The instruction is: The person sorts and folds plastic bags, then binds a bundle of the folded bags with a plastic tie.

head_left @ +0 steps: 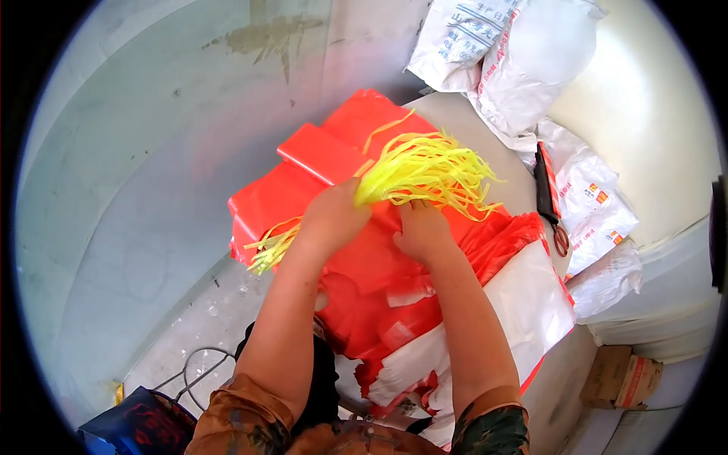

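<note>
Head view: yellow strips [432, 171] are over red plastic sheets [356, 125] on the counter [493, 144]. Left hand [337, 214] clenches them, apparently keeping them together; right hand [423, 233] curls at their near edge, grip unconfirmed. White sacks [531, 68] lie beyond.

At the upper right there are white sacks [538, 61] with printing, near them lie scissors [561, 241] just beside a black object [543, 186], while a brown box [604, 373] is at the lower right, a dark bag [140, 423] with red pattern at the lower left, and a brownish stain [265, 35] on the wall [220, 114].
</note>
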`<state>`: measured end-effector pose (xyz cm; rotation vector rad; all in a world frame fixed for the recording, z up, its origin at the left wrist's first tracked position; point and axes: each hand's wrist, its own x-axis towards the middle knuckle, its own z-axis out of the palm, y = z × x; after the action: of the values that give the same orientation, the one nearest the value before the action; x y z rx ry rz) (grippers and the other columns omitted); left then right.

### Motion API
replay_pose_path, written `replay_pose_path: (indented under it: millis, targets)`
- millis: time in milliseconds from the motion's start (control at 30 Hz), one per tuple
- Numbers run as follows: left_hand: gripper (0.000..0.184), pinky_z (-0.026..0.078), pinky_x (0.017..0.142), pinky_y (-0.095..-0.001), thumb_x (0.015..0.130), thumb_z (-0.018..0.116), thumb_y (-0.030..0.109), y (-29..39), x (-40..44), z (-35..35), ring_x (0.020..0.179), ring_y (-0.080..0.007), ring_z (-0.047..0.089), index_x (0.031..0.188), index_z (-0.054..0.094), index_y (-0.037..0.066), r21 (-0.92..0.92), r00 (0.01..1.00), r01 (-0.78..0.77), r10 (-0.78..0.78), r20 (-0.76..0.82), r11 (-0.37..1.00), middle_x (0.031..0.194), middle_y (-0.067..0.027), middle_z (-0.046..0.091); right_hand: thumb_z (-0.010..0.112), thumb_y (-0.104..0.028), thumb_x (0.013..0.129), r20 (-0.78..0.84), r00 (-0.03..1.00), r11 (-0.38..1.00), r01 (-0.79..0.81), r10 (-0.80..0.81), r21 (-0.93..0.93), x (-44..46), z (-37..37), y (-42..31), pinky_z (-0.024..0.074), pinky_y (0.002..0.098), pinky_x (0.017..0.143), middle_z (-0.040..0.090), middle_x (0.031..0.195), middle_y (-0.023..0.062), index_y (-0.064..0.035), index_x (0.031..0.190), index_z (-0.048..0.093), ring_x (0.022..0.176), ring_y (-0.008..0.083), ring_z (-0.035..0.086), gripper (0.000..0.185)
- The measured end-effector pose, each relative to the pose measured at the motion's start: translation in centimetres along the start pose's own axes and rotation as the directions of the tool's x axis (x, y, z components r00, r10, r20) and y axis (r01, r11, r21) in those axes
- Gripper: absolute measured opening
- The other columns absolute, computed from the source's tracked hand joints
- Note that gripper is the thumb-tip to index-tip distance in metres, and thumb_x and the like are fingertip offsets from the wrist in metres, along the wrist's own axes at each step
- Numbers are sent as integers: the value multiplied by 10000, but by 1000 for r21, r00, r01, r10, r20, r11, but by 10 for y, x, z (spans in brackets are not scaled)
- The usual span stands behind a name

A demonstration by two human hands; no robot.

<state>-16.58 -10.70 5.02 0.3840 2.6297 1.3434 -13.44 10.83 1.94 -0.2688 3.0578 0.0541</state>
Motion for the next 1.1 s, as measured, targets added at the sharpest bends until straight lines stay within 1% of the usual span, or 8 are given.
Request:
replay_pose_path:
  millis: [67, 167, 267, 367, 600, 700, 900, 1100]
  targets:
    - [397, 520, 868, -479, 864, 618, 221, -1, -2, -3, 1030, -417, 657, 1192, 635, -3, 15, 1000, 2, -1, -13, 1000, 1052, -243, 698, 639, -181, 879, 50, 997, 998, -48, 51, -52, 7, 4, -2, 552, 464, 951, 648, 1271, 207, -42, 1332, 583, 1146, 369, 646, 477]
    - [417, 516, 909, -500, 876, 607, 215, 4, -6, -11, 1073, -430, 649, 1223, 621, -16, 32, 1000, 14, -15, 10, 999, 1095, -262, 697, 574, -91, 894, -79, 997, 999, -26, 23, -45, 7, 9, -2, 576, 465, 846, 695, 1148, 174, -54, 1233, 628, 1027, 363, 686, 345]
    - [412, 516, 919, -513, 888, 600, 215, 4, -5, -10, 1081, -439, 648, 1224, 618, -22, 7, 1000, -14, 14, -19, 1000, 1102, -272, 698, 565, -72, 890, -196, 981, 996, -6, -11, -90, 10, 5, 9, 567, 461, 831, 708, 1070, 152, -62, 1152, 659, 1008, 352, 686, 279]
    - [396, 518, 900, -519, 896, 602, 224, 1, -3, -7, 1064, -444, 653, 1205, 623, -22, -32, 998, -30, 28, -53, 999, 1084, -274, 699, 564, -57, 880, -411, 909, 998, 64, -68, -25, 9, -27, 13, 559, 453, 812, 703, 1025, 152, -57, 1082, 670, 991, 353, 682, 228]
    - [359, 525, 884, -525, 908, 609, 233, 2, -3, -8, 1049, -443, 657, 1163, 627, -18, -18, 993, -27, 25, -117, 999, 1070, -270, 705, 546, -44, 901, -443, 896, 995, -3, -41, -98, -40, -101, 21, 553, 433, 848, 719, 1080, 136, -83, 1221, 675, 998, 341, 685, 347]
    - [318, 528, 887, -523, 911, 604, 221, 2, -5, -11, 1051, -440, 658, 1126, 629, -11, 31, 992, -20, 23, -124, 999, 1070, -264, 704, 529, -27, 886, -506, 861, 992, -22, -42, -121, -79, -124, 30, 538, 451, 818, 700, 1051, 115, -88, 1190, 665, 997, 331, 658, 338]
    - [236, 551, 887, -498, 913, 593, 163, -11, -5, -13, 1053, -385, 688, 1098, 645, 27, 337, 998, 65, -57, -34, 939, 1093, -215, 720, 548, -17, 889, -426, 903, 963, -165, 60, -214, -169, -174, 46, 535, 448, 838, 708, 1072, 127, -75, 1172, 671, 1004, 347, 664, 314]
    - [164, 560, 779, -463, 884, 602, 66, -40, -16, -7, 953, -352, 700, 1044, 637, 75, 595, 996, -52, 83, -25, 802, 964, -143, 717, 498, 83, 877, -439, 863, 948, -310, 250, -69, -215, -205, 66, 533, 454, 904, 719, 1099, 172, -32, 1156, 688, 1033, 384, 675, 357]
